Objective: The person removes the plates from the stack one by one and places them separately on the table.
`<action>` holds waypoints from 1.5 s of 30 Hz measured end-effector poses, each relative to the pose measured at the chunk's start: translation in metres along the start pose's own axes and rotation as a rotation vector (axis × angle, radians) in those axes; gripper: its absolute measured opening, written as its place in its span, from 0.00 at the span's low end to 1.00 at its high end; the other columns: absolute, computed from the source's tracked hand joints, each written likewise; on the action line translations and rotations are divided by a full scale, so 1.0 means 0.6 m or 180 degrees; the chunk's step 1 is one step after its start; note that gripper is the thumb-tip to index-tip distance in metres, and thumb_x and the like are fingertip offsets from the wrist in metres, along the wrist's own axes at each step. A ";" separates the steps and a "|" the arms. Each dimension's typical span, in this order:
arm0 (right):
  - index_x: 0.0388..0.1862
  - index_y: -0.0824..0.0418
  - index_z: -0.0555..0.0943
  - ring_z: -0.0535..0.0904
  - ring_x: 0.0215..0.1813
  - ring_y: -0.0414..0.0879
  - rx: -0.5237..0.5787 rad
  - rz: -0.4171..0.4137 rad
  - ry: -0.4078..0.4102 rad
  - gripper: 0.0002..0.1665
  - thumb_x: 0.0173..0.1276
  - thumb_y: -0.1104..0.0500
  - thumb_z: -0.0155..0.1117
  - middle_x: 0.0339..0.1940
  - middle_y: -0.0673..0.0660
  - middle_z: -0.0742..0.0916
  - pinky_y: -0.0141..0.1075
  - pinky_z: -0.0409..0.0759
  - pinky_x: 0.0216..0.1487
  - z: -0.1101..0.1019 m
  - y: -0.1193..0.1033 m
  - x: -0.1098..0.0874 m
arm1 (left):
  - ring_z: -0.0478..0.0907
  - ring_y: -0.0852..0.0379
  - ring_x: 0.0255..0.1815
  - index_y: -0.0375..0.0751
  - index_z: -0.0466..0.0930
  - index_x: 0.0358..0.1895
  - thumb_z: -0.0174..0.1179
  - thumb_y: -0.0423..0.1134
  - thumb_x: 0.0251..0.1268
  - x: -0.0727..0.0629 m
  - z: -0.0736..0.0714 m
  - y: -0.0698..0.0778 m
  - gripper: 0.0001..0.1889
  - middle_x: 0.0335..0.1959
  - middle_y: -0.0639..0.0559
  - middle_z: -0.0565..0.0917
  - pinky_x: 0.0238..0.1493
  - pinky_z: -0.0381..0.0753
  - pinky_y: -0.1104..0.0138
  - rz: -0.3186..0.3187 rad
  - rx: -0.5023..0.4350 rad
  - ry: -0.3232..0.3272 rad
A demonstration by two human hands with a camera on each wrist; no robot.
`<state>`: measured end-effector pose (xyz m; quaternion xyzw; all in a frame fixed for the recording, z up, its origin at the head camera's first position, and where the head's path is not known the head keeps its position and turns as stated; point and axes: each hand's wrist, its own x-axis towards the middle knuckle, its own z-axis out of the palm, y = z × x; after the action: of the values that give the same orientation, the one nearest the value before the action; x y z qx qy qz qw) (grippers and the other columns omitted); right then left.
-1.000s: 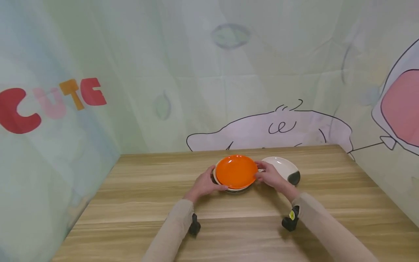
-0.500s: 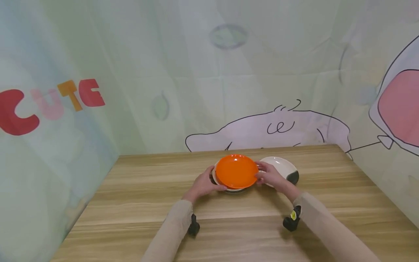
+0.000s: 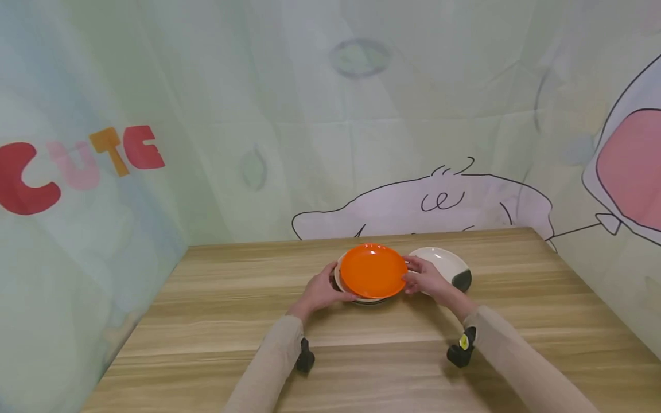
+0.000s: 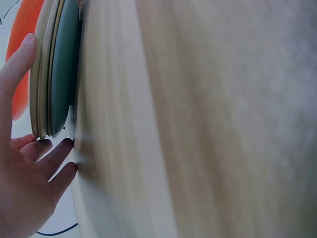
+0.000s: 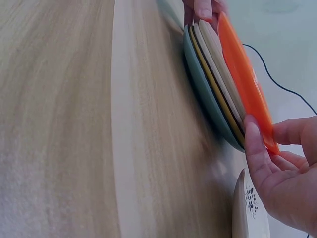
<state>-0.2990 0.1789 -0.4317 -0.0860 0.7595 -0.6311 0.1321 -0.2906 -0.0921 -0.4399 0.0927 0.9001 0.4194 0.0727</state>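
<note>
An orange plate (image 3: pixel 373 271) lies tilted over the top of a plate stack near the back of the table. The right hand (image 3: pixel 428 279) pinches its right rim, with fingers on both faces. A gap shows between the orange plate and the stack below in the right wrist view. The stack holds several plates, with cream ones above and a green plate (image 4: pixel 63 69) at the bottom. Around the stack's left edge the left hand (image 3: pixel 321 289) holds the rims, thumb at the front and fingertips along the side. The middle of the stack is hidden under the orange plate.
A white plate (image 3: pixel 446 264) with a dark patch sits on the table just right of the stack, partly behind the right hand. Its side shows a small dark print in the right wrist view. The wooden table (image 3: pixel 217 321) meets a printed cloth backdrop (image 3: pixel 248 115) behind.
</note>
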 end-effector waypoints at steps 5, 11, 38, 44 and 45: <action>0.68 0.72 0.54 0.76 0.26 0.41 0.0021 -0.0004 0.0046 0.34 0.64 0.71 0.51 0.63 0.75 0.66 0.32 0.82 0.31 0.001 0.001 0.000 | 0.64 0.46 0.63 0.39 0.50 0.70 0.72 0.55 0.37 -0.001 -0.001 0.002 0.55 0.66 0.41 0.63 0.64 0.62 0.51 0.0017 -0.0019 -0.0023; 0.68 0.71 0.54 0.78 0.29 0.41 0.0063 0.0036 0.0096 0.34 0.64 0.71 0.51 0.63 0.75 0.66 0.33 0.83 0.33 -0.001 -0.001 -0.002 | 0.63 0.46 0.64 0.39 0.50 0.70 0.72 0.56 0.38 -0.002 -0.003 0.003 0.55 0.66 0.41 0.63 0.64 0.61 0.52 0.0001 -0.0040 -0.0022; 0.68 0.72 0.52 0.82 0.34 0.43 0.0106 0.0189 0.0264 0.34 0.65 0.69 0.51 0.64 0.74 0.65 0.35 0.81 0.42 -0.053 -0.002 -0.042 | 0.59 0.46 0.66 0.36 0.50 0.69 0.71 0.55 0.38 -0.001 0.002 -0.002 0.55 0.67 0.40 0.60 0.66 0.59 0.54 -0.0011 0.0062 0.0047; 0.68 0.73 0.49 0.81 0.32 0.40 0.0244 0.0050 0.0238 0.35 0.65 0.71 0.50 0.64 0.77 0.61 0.34 0.82 0.40 -0.079 -0.001 -0.057 | 0.60 0.45 0.66 0.35 0.51 0.69 0.72 0.56 0.37 -0.002 0.001 0.000 0.56 0.67 0.39 0.61 0.66 0.59 0.54 0.0002 0.0068 0.0053; 0.68 0.73 0.48 0.81 0.32 0.39 0.0249 0.0033 0.0224 0.36 0.65 0.71 0.50 0.65 0.77 0.60 0.33 0.82 0.40 -0.084 -0.002 -0.059 | 0.59 0.45 0.66 0.35 0.51 0.69 0.72 0.56 0.37 -0.002 0.001 0.000 0.56 0.67 0.39 0.61 0.66 0.58 0.54 -0.0006 0.0086 0.0062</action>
<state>-0.2807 0.2362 -0.4187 -0.0546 0.7389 -0.6622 0.1118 -0.2894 -0.0921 -0.4400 0.0888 0.9065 0.4079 0.0631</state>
